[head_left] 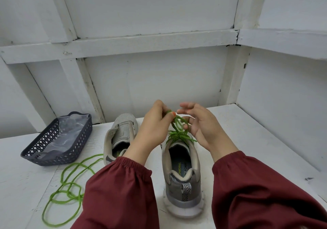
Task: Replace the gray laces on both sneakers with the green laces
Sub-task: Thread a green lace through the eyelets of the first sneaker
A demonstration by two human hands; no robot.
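Both forearms up, reaching fwd, maroon sleeves (pixel 120 184) gathered at wrists. L hand (pixel 154 127) knuckles up, thumb + forefinger pinching green lace (pixel 177 124). R hand (pixel 201 127) close beside, fingers loosely spread, thumb tip at lace; grip unclear.

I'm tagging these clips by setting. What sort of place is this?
Probably a bare workshop or storage corner, not a furnished room: a white painted table set against plain white panel walls with exposed framing, holding a pair of sneakers, a loose green lace and a dark plastic basket.
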